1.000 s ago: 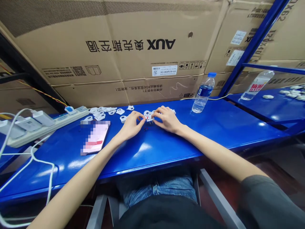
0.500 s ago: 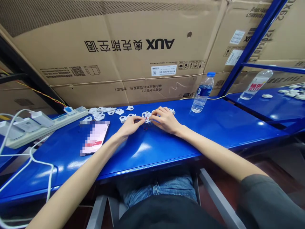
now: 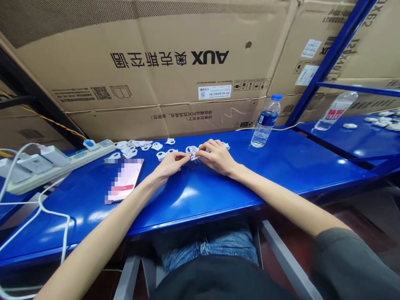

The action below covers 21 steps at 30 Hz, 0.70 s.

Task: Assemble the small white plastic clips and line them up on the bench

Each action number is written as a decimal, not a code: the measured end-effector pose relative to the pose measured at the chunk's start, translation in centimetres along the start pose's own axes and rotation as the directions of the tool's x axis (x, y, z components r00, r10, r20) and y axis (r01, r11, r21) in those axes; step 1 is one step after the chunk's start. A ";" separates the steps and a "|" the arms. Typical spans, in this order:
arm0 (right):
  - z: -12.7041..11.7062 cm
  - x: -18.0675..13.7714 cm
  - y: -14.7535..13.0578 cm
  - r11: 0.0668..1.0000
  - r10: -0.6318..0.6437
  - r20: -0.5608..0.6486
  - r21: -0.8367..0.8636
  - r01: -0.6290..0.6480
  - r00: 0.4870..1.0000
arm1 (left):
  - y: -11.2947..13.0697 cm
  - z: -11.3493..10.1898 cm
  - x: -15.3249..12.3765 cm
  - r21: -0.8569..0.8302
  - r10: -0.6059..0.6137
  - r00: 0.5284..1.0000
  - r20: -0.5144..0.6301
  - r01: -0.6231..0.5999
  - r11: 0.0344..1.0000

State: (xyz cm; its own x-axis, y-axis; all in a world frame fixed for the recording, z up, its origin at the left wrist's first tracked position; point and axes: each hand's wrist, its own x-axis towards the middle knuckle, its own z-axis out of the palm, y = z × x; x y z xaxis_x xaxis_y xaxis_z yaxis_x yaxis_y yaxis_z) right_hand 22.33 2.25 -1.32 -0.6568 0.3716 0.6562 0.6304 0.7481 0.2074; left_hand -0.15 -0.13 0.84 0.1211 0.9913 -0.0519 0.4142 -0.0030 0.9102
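Note:
Both my hands meet over the blue bench top, fingertips pinched on one small white plastic part held between them. My left hand grips it from the left with thumb and forefinger. From the right, my right hand holds it with curled fingers. Two tiny dark bits lie on the bench just below the part. More small white plastic parts are scattered behind my hands, toward the cardboard.
A phone lies left of my hands. A white power strip with chargers and cables sits at far left. A water bottle stands at right; another bottle and white parts lie on the neighbouring bench. Large cardboard boxes wall the back.
My hands have shifted slightly toward me and closer together on the small white part; the view dropped a little. Nothing else moved.

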 end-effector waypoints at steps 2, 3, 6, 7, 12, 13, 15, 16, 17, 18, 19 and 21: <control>0.1 0.0 0.0 1.000 -0.006 -0.011 -0.004 0.006 1.000 | -0.1 0.1 0.0 -0.024 -0.001 1.000 -0.008 0.001 1.000; 0.1 0.0 0.0 1.000 -0.012 -0.019 -0.007 0.012 1.000 | -0.1 0.1 0.0 -0.038 -0.004 1.000 -0.018 0.004 0.999; 0.2 -0.1 0.1 1.000 -0.022 -0.040 -0.008 0.022 0.999 | -0.2 0.3 0.0 -0.079 -0.027 0.998 -0.052 0.022 0.997; 0.2 -0.1 0.1 1.000 -0.021 -0.040 -0.006 0.021 0.999 | -0.2 0.3 0.0 -0.091 -0.037 0.998 -0.059 0.032 0.995; 0.0 0.0 0.0 1.000 0.002 -0.006 0.026 -0.002 1.000 | -0.2 0.4 0.1 -0.125 -0.053 0.995 -0.079 0.043 0.991; -0.1 0.0 0.0 0.999 0.005 0.003 0.033 -0.005 1.000 | -0.2 0.3 0.1 -0.117 -0.051 0.995 -0.081 0.041 0.992; -0.2 0.0 0.0 0.999 0.007 0.019 0.044 -0.007 1.000 | -0.3 0.3 0.2 -0.091 -0.037 0.996 -0.079 0.030 0.995; -0.2 0.0 0.0 0.999 0.006 0.023 0.049 -0.007 1.000 | -0.4 0.2 0.3 -0.079 -0.026 0.997 -0.078 0.020 0.997; -0.2 0.0 0.0 0.999 0.006 0.026 0.054 -0.007 1.000 | -0.4 0.2 0.3 -0.071 -0.012 0.997 -0.079 0.006 0.997; -0.2 0.0 0.0 0.998 0.008 0.027 0.058 -0.009 1.000 | -0.5 0.2 0.4 -0.066 0.002 0.997 -0.078 -0.008 0.998; -0.2 0.0 0.0 0.998 0.012 0.027 0.061 -0.014 1.000 | -0.6 0.2 0.5 -0.066 0.017 0.997 -0.076 -0.022 0.998; -0.2 0.0 0.0 0.997 0.027 0.024 0.070 -0.029 0.999 | -0.8 0.2 0.6 -0.074 0.045 0.996 -0.071 -0.050 0.996</control>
State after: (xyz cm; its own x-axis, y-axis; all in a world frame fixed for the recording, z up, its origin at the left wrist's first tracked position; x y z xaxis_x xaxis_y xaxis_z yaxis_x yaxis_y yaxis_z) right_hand 22.37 2.14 -1.22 -0.6492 0.4051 0.6438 0.6186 0.7737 0.1370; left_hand -0.23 0.40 -0.02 0.0751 0.9970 0.0187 0.3401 -0.0432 0.9394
